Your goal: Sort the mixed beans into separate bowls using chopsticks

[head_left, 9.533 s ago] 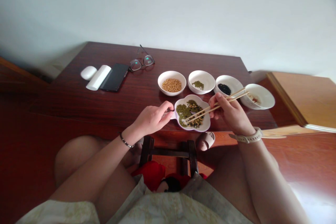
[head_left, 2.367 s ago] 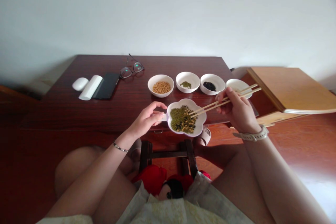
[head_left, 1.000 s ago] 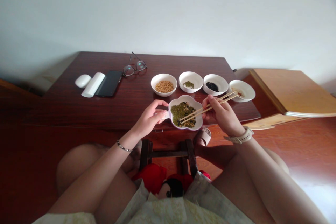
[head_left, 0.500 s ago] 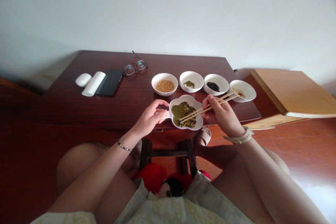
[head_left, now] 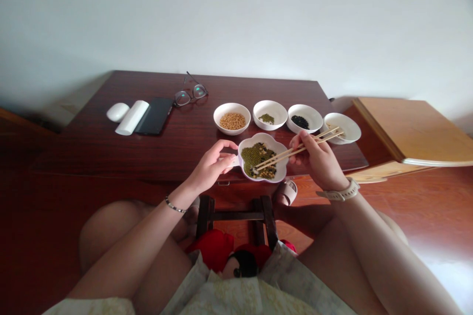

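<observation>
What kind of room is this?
Probably a room in someone's home. There's a dark wooden table by a plain pale wall, eyeglasses lying on it, and an open slipper on a foot below.

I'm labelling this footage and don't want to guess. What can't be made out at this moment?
All in the head view:
- End of the dish handle: hidden by the left hand.
- What the rightmost bowl holds: partly behind the chopsticks, too small to identify.
- Chopstick tips: too small to tell whether they pinch anything.
</observation>
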Available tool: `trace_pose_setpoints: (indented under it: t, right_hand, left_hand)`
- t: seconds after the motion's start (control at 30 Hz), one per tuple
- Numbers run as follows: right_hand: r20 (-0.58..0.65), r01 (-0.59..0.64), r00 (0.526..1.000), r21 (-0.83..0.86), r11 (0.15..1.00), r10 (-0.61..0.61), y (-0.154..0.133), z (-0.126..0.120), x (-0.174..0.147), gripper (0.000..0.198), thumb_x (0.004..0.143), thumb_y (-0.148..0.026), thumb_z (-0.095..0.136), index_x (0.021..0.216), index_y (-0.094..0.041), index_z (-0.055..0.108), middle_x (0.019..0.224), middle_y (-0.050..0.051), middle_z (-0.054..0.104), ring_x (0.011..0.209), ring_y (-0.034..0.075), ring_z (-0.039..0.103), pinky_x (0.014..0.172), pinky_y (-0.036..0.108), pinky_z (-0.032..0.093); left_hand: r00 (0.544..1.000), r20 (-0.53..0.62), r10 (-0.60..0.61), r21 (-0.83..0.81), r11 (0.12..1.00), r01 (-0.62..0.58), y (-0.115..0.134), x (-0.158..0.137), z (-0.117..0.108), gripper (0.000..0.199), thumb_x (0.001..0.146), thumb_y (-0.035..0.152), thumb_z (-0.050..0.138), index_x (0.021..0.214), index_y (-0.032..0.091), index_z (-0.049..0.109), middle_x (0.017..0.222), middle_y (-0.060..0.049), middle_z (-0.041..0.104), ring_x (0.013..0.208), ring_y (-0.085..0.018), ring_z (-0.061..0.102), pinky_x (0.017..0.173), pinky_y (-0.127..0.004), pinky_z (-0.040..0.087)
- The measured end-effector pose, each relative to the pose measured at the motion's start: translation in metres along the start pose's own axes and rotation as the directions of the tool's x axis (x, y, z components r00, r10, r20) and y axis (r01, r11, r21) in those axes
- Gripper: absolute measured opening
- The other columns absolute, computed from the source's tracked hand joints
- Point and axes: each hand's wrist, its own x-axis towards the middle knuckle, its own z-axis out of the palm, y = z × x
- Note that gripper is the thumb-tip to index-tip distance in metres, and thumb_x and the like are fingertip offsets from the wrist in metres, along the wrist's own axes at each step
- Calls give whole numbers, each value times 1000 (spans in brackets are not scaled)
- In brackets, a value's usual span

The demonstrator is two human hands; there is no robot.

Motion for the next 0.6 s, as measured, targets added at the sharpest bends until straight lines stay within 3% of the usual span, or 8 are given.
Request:
trace_pose_setpoints:
  t: [0.33, 0.47, 0.6]
  right_hand:
    - [-111, 75, 992, 202, 977, -53, -9, -20, 13, 41, 95, -53, 87, 79, -19, 70, 78, 0, 64, 59, 7, 62, 44, 12, 49]
    - [-188, 133, 979, 277, 952, -82, -14, -40, 23, 37, 93, -47, 90, 80, -19, 69, 79, -2, 63, 57, 5, 60, 45, 11, 50]
    - [-265, 209, 957, 340, 917, -120, -22, -68, 37, 36, 101, -40, 82, 77, -18, 68, 77, -2, 63, 58, 4, 62, 48, 8, 52]
  left_hand:
    - [1000, -3, -15, 3, 1000, 15, 2, 1, 2, 29, 104, 35, 69, 127, 20, 63, 75, 5, 55, 63, -11, 48, 59, -24, 39]
    - [1000, -3, -20, 2, 1000, 20, 2, 4, 7, 29, 104, 35, 69, 128, 20, 63, 78, 5, 57, 64, -11, 48, 59, -24, 40]
    - [999, 32, -6, -15, 1000, 7, 5, 11, 21, 27, 105, 35, 68, 127, 20, 63, 74, 6, 54, 64, -12, 48, 60, -24, 40]
